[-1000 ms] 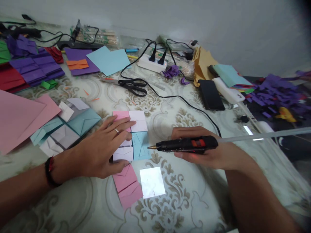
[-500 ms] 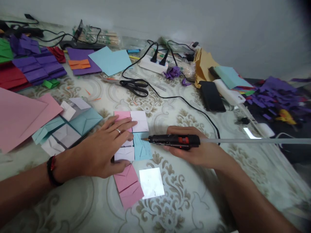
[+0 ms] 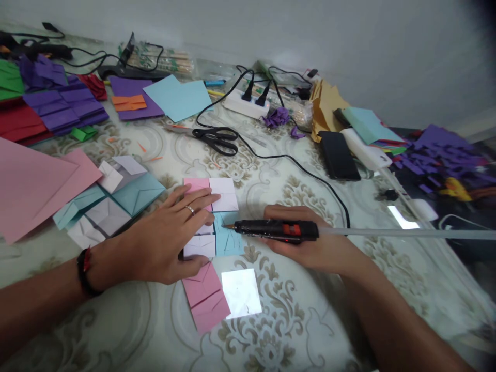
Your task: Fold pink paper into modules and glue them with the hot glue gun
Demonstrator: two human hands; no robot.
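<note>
Fingers wrapped round it, my right hand [image 3: 302,248] grips a black glue gun [image 3: 277,230] with a long clear glue stick [image 3: 406,234] out of its back. The nozzle is over the light blue folded paper square [image 3: 228,245], which bears thin glue lines. My left hand [image 3: 166,232] lies with its fingers spread on the joined folded squares, among them a pink square [image 3: 197,183], a white square [image 3: 225,195] and a lower white square [image 3: 199,245]. Below the thumb lie pink folded pieces [image 3: 207,305], beside a bright white patch [image 3: 242,293].
Folded white and blue papers [image 3: 135,191] and pink sheets [image 3: 34,181] lie at left. Black scissors [image 3: 217,139], a power strip [image 3: 244,105] and a black cord [image 3: 287,156] lie beyond. A phone [image 3: 340,155] is at right, near purple paper scraps [image 3: 442,155].
The glue gun's nozzle has shifted slightly left and down over the blue square. My left hand stays pressed on the joined squares.
</note>
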